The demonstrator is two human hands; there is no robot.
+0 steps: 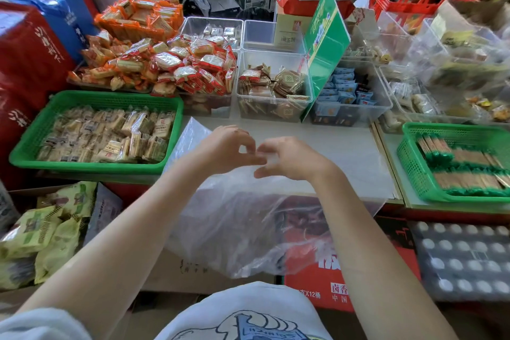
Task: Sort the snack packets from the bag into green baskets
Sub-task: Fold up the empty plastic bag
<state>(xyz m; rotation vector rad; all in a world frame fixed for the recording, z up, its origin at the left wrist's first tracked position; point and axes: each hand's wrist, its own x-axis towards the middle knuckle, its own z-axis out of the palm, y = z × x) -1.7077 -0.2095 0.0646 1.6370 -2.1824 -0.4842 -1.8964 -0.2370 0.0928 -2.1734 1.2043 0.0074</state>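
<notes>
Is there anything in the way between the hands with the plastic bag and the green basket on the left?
Nothing visible is. Both the left hand and the right hand pinch the clear plastic bag at the counter's front edge. Only bare countertop and a flap of the bag itself lie before the left green basket.

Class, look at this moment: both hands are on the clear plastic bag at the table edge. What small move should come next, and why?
Probably pull the bag's mouth apart. The left hand and right hand each pinch the clear plastic bag where they meet, and it looks limp and unopened. The left green basket sits close for whatever comes out.
</notes>
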